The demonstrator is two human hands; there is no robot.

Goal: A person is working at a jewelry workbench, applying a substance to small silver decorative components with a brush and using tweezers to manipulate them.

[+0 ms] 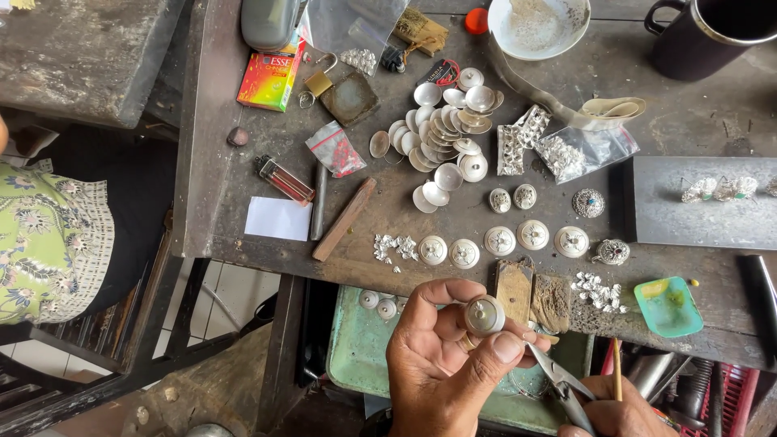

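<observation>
1. Far left: a person's green floral sleeve point(40, 243) sat at the frame edge, apart from the work.
2. On the tabletop point(688, 129), left part: a red box point(271, 77), a lighter point(285, 180), a white paper slip point(278, 218) and a wooden stick point(344, 219) lay near one another.
3. Centre: a heap of plain silver domes point(445, 137) lay behind a row of decorated silver discs point(500, 241) near the front edge.
4. Left hand point(441, 356) was raised in front of the tabletop edge, over a green tray point(356, 356); its fingers point(506, 346) grasped a small round silver dome point(484, 315) between thumb and forefinger, stud side up.
5. Right hand point(619, 413) was low at the bottom edge, fingers clenched on metal pliers point(558, 384) and a thin wooden stick point(617, 380); the plier tips pointed toward the left thumb, just beside it.
6. Right: a clear bag of silver bits point(583, 150), a green dish point(668, 306), a white bowl point(538, 27) and a dark mug point(704, 32).
</observation>
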